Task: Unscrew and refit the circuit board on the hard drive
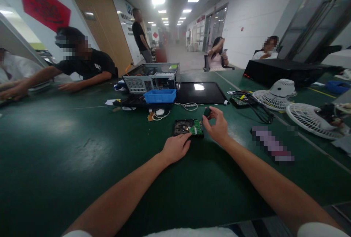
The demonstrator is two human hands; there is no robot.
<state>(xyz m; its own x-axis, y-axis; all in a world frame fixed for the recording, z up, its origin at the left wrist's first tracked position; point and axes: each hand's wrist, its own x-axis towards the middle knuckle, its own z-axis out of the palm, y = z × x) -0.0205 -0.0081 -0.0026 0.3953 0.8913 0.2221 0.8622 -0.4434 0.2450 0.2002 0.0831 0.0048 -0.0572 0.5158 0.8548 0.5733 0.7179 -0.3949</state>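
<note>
A hard drive (188, 127) lies flat on the green table (109, 171), its green circuit board facing up on the right part. My left hand (176, 148) rests at the drive's near edge, its fingertips touching the board side and its fingers loosely together. Just right of the drive, my right hand (217, 125) pinches a small dark green object (207, 112) between thumb and fingers. What that object is cannot be made out.
Beyond the drive stand a blue tray (160, 96), an open computer case (150, 78) and a dark flat panel (202, 92). White fans (274, 96), cables and another circuit board lie right. A person (85, 58) works across the table at left.
</note>
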